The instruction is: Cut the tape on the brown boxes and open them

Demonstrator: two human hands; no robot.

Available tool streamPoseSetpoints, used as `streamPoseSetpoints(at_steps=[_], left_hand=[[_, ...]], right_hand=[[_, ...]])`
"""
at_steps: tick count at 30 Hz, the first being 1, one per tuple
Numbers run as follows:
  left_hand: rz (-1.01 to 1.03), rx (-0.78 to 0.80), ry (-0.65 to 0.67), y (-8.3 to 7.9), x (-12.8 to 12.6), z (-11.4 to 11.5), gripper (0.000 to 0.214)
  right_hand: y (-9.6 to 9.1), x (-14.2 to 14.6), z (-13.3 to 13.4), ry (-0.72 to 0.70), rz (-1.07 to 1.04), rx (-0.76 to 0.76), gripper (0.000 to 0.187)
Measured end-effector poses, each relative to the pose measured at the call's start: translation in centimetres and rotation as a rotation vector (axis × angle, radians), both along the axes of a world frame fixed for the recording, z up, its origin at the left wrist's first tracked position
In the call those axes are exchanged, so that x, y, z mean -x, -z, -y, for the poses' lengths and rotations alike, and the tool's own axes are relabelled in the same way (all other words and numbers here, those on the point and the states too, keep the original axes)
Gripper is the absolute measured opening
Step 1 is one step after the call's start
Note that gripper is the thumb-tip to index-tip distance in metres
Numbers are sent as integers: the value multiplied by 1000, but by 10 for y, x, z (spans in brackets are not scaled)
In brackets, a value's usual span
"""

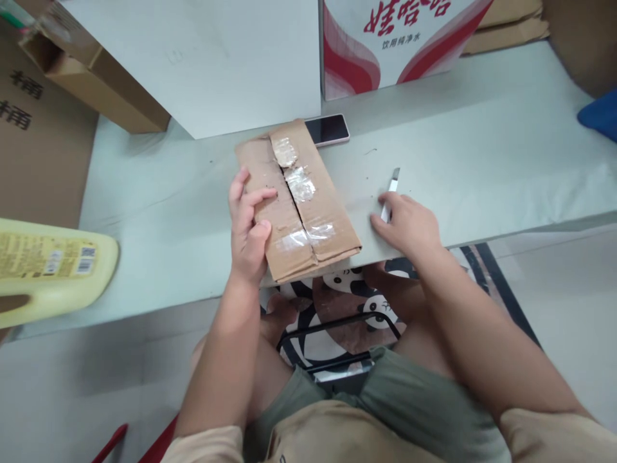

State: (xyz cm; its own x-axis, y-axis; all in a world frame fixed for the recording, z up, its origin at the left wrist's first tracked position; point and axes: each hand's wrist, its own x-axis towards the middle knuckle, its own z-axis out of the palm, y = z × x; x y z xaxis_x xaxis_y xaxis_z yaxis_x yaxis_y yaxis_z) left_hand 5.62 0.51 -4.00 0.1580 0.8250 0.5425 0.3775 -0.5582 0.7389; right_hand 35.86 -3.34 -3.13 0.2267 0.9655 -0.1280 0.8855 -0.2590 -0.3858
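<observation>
A brown cardboard box [308, 199] lies flat on the pale table [482, 148], its centre seam held by clear tape. My left hand [247, 225] rests on the box's left flap, fingers curled over it and gripping the left edge. To the right, my right hand [407, 222] lies on the table with its fingers closed round a utility knife [391, 190], whose blade tip points away from me. The knife is apart from the box.
A phone [328, 128] lies just behind the box. A large white box [202, 58] and a red-and-white carton [385, 38] stand at the back. A yellow bottle [53, 270] sits at the left edge. Brown cartons [91, 71] lie at the far left.
</observation>
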Motion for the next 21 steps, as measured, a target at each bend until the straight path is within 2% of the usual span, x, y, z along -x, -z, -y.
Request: streamPoseSetpoints(at_steps=[2, 4, 7, 9, 13, 17, 19, 21], left_hand=[[-8, 0, -1, 0, 0, -1, 50], [-4, -24, 5, 1, -2, 1, 51], [-5, -159, 12, 0, -11, 9, 49], [-27, -284, 5, -2, -20, 19, 49], [-78, -498, -2, -5, -38, 38, 51], [-125, -503, -11, -7, -49, 42, 38], [-101, -495, -7, -7, -52, 42, 35], [-93, -483, -27, -7, -54, 41, 34]], right_hand=[[-1, 4, 1, -2, -128, -31, 34], [-3, 11, 3, 27, -379, -125, 32], [-1, 21, 6, -6, -812, -316, 36], [2, 26, 7, -51, -949, -415, 39], [4, 32, 7, -10, -799, -657, 36], [-7, 39, 15, 65, -792, -927, 21], [-16, 42, 24, 26, -824, -1086, 15], [-28, 44, 39, -138, -791, -1187, 12]])
